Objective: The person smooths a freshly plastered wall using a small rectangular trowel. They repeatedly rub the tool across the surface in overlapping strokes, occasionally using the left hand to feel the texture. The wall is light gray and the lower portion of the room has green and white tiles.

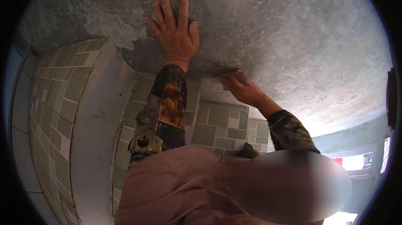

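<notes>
My left hand (178,36) lies flat with its fingers spread on a mottled grey plaster surface (301,28). Lower and to the right, my right hand (243,87) is closed, its fingers pressed together near the lower edge of that surface. A thin dark shape shows by its fingertips; whether it is a held sheet or a shadow I cannot make out. Both forearms wear camouflage-patterned sleeves (169,108). Around a notch left of my left wrist, the plaster has a rough, darker edge.
Grey-green tiled faces (63,87) and a plain grey strip (94,128) stand at the left. More tiles (217,128) run beneath my arms, with an olive-green object (250,151) partly hidden there. Pink cloth (176,187) fills the lower middle; a window (356,162) is at the right.
</notes>
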`<state>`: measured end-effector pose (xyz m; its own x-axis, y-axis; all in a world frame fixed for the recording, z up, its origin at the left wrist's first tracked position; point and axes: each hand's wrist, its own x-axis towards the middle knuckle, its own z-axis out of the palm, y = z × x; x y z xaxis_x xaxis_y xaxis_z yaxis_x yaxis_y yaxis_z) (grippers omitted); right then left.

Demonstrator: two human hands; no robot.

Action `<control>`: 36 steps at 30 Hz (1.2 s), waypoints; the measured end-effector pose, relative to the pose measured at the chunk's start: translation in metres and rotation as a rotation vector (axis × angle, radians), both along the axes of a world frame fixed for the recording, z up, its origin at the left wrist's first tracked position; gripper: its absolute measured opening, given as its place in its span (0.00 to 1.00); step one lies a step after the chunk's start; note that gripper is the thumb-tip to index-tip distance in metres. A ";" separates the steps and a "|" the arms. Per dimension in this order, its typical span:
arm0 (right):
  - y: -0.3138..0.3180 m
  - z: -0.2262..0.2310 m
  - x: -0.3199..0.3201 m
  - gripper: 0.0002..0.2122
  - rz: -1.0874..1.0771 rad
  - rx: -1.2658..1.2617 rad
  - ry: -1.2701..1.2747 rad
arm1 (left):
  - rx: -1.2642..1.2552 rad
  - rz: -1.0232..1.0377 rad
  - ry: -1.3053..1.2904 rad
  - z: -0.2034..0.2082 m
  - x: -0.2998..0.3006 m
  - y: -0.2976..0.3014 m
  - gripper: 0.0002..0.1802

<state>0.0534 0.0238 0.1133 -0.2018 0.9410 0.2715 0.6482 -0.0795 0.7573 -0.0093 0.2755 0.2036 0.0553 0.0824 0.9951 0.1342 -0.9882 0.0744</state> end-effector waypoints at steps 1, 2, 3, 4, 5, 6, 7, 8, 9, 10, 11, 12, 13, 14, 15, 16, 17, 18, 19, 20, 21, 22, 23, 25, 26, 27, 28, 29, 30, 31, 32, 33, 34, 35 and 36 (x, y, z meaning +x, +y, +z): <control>-0.006 0.001 0.001 0.18 0.004 0.003 -0.023 | -0.005 -0.004 0.004 -0.001 0.001 0.000 0.30; -0.008 0.000 0.001 0.18 0.011 0.004 -0.045 | -0.011 -0.006 0.008 -0.001 0.001 -0.001 0.30; -0.007 -0.001 0.000 0.18 0.048 0.086 -0.061 | -0.018 -0.007 0.012 -0.001 0.001 -0.001 0.30; -0.003 -0.003 -0.001 0.18 0.014 -0.009 -0.055 | -0.014 -0.009 0.011 -0.001 0.001 -0.002 0.30; 0.007 -0.007 -0.003 0.18 0.012 -0.022 -0.046 | -0.008 -0.008 0.008 -0.001 0.001 -0.002 0.30; 0.020 -0.011 -0.006 0.18 0.012 -0.032 -0.038 | -0.003 -0.008 0.001 0.000 0.001 -0.002 0.30; 0.030 -0.015 -0.008 0.19 0.009 -0.027 -0.058 | 0.001 -0.001 0.004 0.001 0.001 -0.002 0.30; 0.036 -0.017 -0.010 0.19 0.009 -0.023 -0.076 | 0.001 0.007 0.007 0.002 0.001 -0.003 0.29; 0.037 -0.018 -0.010 0.19 0.042 -0.011 -0.079 | -0.002 0.015 0.012 0.002 0.001 -0.003 0.29; 0.036 -0.018 -0.010 0.19 0.011 -0.029 -0.051 | -0.002 0.013 0.014 0.002 0.001 -0.004 0.29; 0.031 -0.018 -0.008 0.19 0.014 -0.039 -0.014 | -0.003 0.011 0.014 0.001 0.002 -0.004 0.29; 0.023 -0.016 -0.007 0.19 0.020 -0.040 0.029 | -0.005 0.008 0.015 0.001 0.002 -0.005 0.29; 0.012 -0.014 -0.004 0.18 0.016 -0.031 0.012 | -0.001 0.003 0.012 0.000 0.003 -0.004 0.29; 0.004 -0.012 -0.003 0.18 0.016 -0.014 0.000 | 0.002 -0.002 0.008 0.000 0.004 -0.004 0.29; 0.001 -0.012 -0.003 0.18 0.052 0.082 -0.022 | -0.007 -0.006 0.005 0.000 0.004 -0.005 0.29; 0.000 -0.013 -0.003 0.18 0.002 -0.032 0.002 | 0.002 -0.006 -0.003 0.000 0.005 -0.005 0.29; 0.003 -0.014 -0.005 0.18 -0.019 -0.065 0.022 | 0.002 -0.010 -0.005 0.000 0.006 -0.006 0.29; 0.008 -0.016 -0.006 0.18 -0.092 -0.164 0.045 | 0.007 -0.016 -0.012 0.001 0.006 -0.007 0.29; 0.020 -0.020 -0.010 0.19 -0.039 -0.061 0.024 | 0.018 0.008 0.005 0.001 0.005 -0.007 0.30; 0.030 -0.023 -0.012 0.19 -0.035 -0.026 0.009 | 0.032 0.035 0.020 0.002 0.004 -0.007 0.30; 0.035 -0.025 -0.014 0.19 0.012 0.004 -0.024 | 0.043 0.059 0.026 0.002 0.003 -0.008 0.31; 0.038 -0.027 -0.014 0.19 -0.024 -0.009 -0.014 | 0.047 0.060 0.035 0.003 0.003 -0.008 0.31; 0.037 -0.027 -0.013 0.19 -0.018 -0.028 -0.020 | 0.047 0.058 0.035 0.004 0.002 -0.008 0.31; 0.025 -0.025 -0.009 0.19 -0.009 -0.035 0.025 | 0.045 0.058 0.037 0.004 0.002 -0.008 0.31; 0.012 -0.023 -0.006 0.19 -0.007 -0.024 0.078 | 0.044 0.057 0.042 0.003 0.002 -0.008 0.31; 0.003 -0.021 -0.002 0.19 -0.007 -0.011 0.129 | 0.043 0.060 0.043 0.003 0.002 -0.007 0.31; -0.005 -0.020 0.000 0.19 -0.003 -0.016 0.079 | 0.044 0.056 0.042 0.002 0.002 -0.007 0.31; -0.006 -0.021 0.001 0.19 0.002 -0.021 0.029 | 0.043 0.056 0.040 0.002 0.003 -0.007 0.31; -0.006 -0.023 0.002 0.19 0.040 0.054 -0.016 | 0.040 0.060 0.046 0.002 0.003 -0.007 0.31; -0.003 -0.025 0.002 0.19 -0.010 -0.056 -0.012 | 0.037 0.052 0.041 0.002 0.003 -0.008 0.31; 0.005 -0.029 0.000 0.20 -0.028 -0.082 -0.007 | 0.033 0.046 0.039 0.002 0.003 -0.008 0.31; 0.013 -0.032 -0.002 0.20 -0.035 -0.105 0.000 | 0.029 0.040 0.036 0.003 0.003 -0.008 0.31; 0.020 -0.035 -0.004 0.20 -0.046 -0.100 -0.036 | 0.034 0.046 0.036 0.003 0.003 -0.008 0.31; 0.023 -0.037 -0.004 0.20 -0.046 -0.093 -0.066 | 0.036 0.051 0.037 0.004 0.002 -0.008 0.31; 0.023 -0.038 -0.004 0.20 -0.006 -0.048 -0.072 | 0.037 0.056 0.038 0.004 0.002 -0.008 0.31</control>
